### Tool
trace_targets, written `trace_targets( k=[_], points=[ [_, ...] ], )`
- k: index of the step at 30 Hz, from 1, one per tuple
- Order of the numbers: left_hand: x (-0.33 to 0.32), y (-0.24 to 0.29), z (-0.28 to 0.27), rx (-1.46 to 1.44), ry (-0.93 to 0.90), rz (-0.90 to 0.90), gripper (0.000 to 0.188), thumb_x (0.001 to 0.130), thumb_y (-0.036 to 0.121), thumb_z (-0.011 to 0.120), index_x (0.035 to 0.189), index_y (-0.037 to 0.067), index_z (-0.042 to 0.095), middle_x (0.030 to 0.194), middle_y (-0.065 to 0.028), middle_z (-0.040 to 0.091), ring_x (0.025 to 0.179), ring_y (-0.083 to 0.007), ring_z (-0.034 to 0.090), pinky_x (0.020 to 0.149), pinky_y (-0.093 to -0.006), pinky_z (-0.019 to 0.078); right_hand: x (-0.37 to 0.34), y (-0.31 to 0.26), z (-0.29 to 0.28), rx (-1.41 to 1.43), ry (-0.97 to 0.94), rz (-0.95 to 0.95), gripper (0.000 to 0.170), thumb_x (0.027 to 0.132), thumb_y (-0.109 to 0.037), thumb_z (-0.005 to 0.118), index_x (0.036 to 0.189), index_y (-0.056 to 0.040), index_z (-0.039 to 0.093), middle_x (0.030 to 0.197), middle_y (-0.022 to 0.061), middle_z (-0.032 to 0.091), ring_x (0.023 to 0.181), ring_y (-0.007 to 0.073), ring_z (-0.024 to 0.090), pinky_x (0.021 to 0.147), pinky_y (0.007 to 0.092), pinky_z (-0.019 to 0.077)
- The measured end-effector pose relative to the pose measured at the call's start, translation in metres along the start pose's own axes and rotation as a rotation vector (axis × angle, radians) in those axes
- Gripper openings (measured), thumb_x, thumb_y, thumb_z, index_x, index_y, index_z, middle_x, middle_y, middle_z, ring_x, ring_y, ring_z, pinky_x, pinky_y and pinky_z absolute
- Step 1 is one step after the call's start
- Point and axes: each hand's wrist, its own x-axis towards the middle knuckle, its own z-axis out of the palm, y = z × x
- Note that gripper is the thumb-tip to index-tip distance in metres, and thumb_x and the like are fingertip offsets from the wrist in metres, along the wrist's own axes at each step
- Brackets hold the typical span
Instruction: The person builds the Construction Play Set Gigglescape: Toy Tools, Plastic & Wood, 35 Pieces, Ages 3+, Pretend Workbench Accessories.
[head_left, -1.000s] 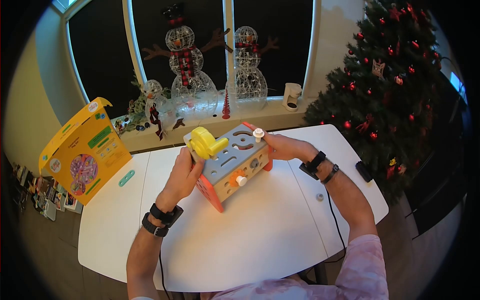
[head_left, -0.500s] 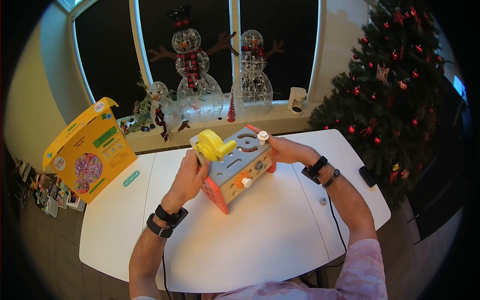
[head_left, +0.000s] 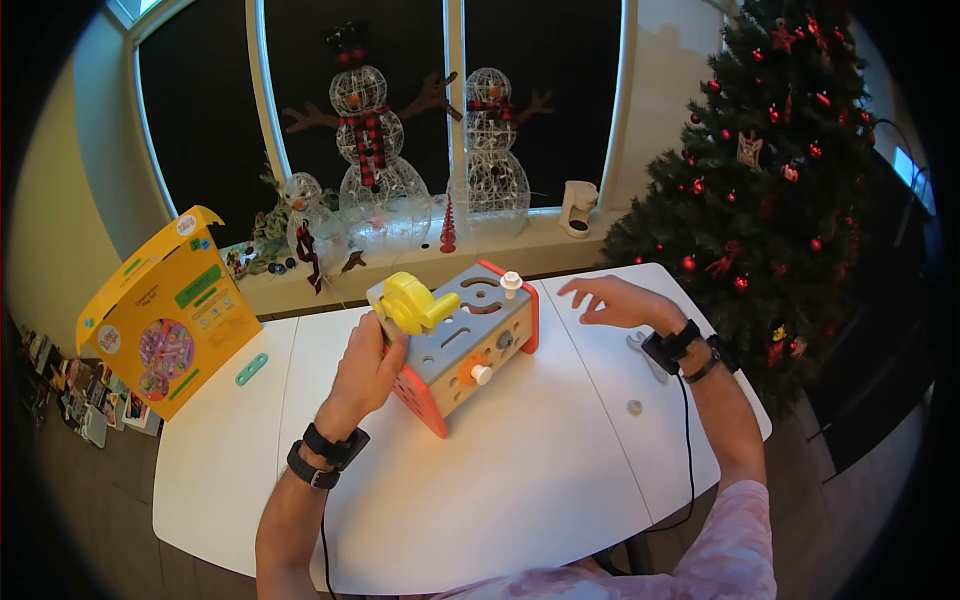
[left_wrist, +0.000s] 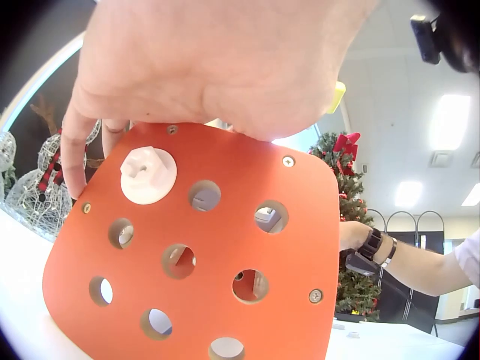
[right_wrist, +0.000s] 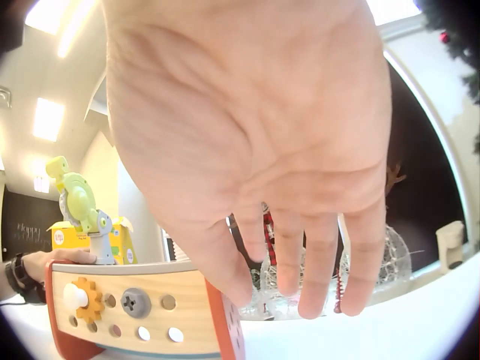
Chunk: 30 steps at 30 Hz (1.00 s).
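Note:
A toy workbench (head_left: 440, 362) with a grey top, wooden front and red-orange ends stands tilted to the view on the table. My left hand (head_left: 365, 372) holds its left end, palm over the top edge of the orange end panel (left_wrist: 217, 244) in the left wrist view. A white bolt (left_wrist: 148, 175) sits in that panel. On top are a yellow rounded toy part (head_left: 412, 303) and a white bolt (head_left: 511, 284). The front carries an orange gear (right_wrist: 91, 300) and a grey screw (right_wrist: 136, 303). My right hand (head_left: 622, 302) is right of the bench, apart from it, fingers extended.
A grey wrench (head_left: 655, 362) and small grey nut (head_left: 634, 408) lie at the right of the white table (head_left: 480, 500). To the left are a teal strip (head_left: 252, 369) and a yellow box (head_left: 160, 315). A decorated tree (head_left: 750, 200) stands beyond the right side.
My right hand has let go of the bench's right end and moved off to the right, uncovering the red end panel. The left hand keeps its hold.

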Motion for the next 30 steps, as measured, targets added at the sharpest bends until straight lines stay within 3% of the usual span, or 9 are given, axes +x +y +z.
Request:
trace_targets(
  k=[1,3,7,9,17,19,24,26,30],
  points=[
    [0.0,-0.001,0.001,-0.003,-0.002,-0.003,0.032,0.114,0.027,0.058,0.13,-0.001,0.057,0.115,-0.0209,0.065,0.104,-0.0392,0.061,0.095,-0.0497,0.05,-0.013,0.004,-0.001,-0.042,-0.042,0.034,0.056,0.095,-0.011,0.083,0.148,-0.0119,0.065,0.123,0.0132,0.078,0.101,0.0274,0.079,0.087,0.0431,0.0633],
    [0.0,-0.003,0.001,-0.007,0.012,0.016,0.032,0.114,0.026,0.058,0.13,-0.002,0.057,0.116,-0.0217,0.065,0.105,-0.0399,0.062,0.094,-0.0498,0.05,-0.037,0.026,0.012,-0.062,-0.129,0.052,0.04,0.092,-0.014,0.086,0.13,-0.0118,0.074,0.117,0.0108,0.08,0.096,0.0288,0.079,0.084,0.0427,0.0623],
    [0.0,0.0,0.001,-0.038,0.032,0.067,0.032,0.114,0.024,0.058,0.13,-0.003,0.058,0.116,-0.0226,0.065,0.105,-0.0409,0.062,0.094,-0.0502,0.05,-0.088,0.061,0.056,-0.327,-0.174,-0.056,0.036,0.088,-0.021,0.091,0.117,-0.0094,0.073,0.111,0.0104,0.075,0.1,0.0308,0.073,0.088,0.0428,0.0576],
    [0.0,0.002,0.0,-0.071,-0.004,0.002,0.032,0.113,0.024,0.058,0.13,-0.003,0.058,0.117,-0.0237,0.064,0.106,-0.042,0.062,0.094,-0.0508,0.0501,-0.104,0.054,0.071,-0.253,-0.208,0.124,0.041,0.083,-0.024,0.09,0.116,-0.0104,0.07,0.107,0.0106,0.073,0.105,0.0315,0.069,0.092,0.0426,0.0552],
    [0.0,-0.001,-0.001,0.065,0.013,-0.016,0.035,0.111,0.028,0.06,0.128,-0.002,0.056,0.118,-0.0257,0.063,0.107,-0.0442,0.061,0.095,-0.0543,0.0497,-0.103,0.049,0.086,-0.113,-0.14,0.182,0.017,0.079,-0.011,0.08,0.093,-0.0045,0.074,0.093,0.013,0.078,0.093,0.0329,0.074,0.082,0.0422,0.0587],
    [0.0,-0.006,0.001,0.069,0.005,-0.011,0.035,0.112,0.027,0.059,0.132,-0.002,0.056,0.117,-0.0222,0.063,0.103,-0.0338,0.059,0.095,-0.0455,0.0491,-0.096,0.055,0.087,-0.153,-0.099,0.144,0.015,0.08,-0.009,0.08,0.093,-0.005,0.074,0.092,0.0109,0.078,0.091,0.0316,0.075,0.079,0.0402,0.0587],
    [-0.001,-0.003,-0.001,0.076,-0.011,-0.039,0.036,0.113,0.028,0.059,0.131,-0.002,0.056,0.117,-0.0221,0.062,0.103,-0.0346,0.059,0.096,-0.0456,0.049,-0.083,0.073,0.091,-0.176,0.019,0.11,0.014,0.081,-0.008,0.08,0.094,-0.0064,0.075,0.09,0.0082,0.079,0.087,0.029,0.075,0.086,0.039,0.058],
    [-0.001,-0.003,-0.002,0.067,-0.015,-0.047,0.035,0.113,0.028,0.059,0.131,-0.002,0.056,0.117,-0.0221,0.062,0.103,-0.0348,0.059,0.095,-0.0459,0.049,-0.082,0.072,0.091,-0.202,0.037,0.111,0.015,0.081,-0.009,0.081,0.094,-0.0074,0.075,0.09,0.0076,0.079,0.085,0.0278,0.074,0.1,0.0418,0.0541],
    [0.001,0.007,-0.016,0.066,-0.113,-0.05,0.048,0.113,0.037,0.063,0.139,-0.003,0.055,0.126,-0.0235,0.064,0.115,-0.035,0.061,0.103,-0.0462,0.049,-0.085,0.061,0.086,-0.196,0.015,0.14,0.016,0.082,-0.01,0.08,0.096,-0.0053,0.075,0.095,0.0116,0.078,0.096,0.0336,0.074,0.096,0.0448,0.0573]
  ],
)
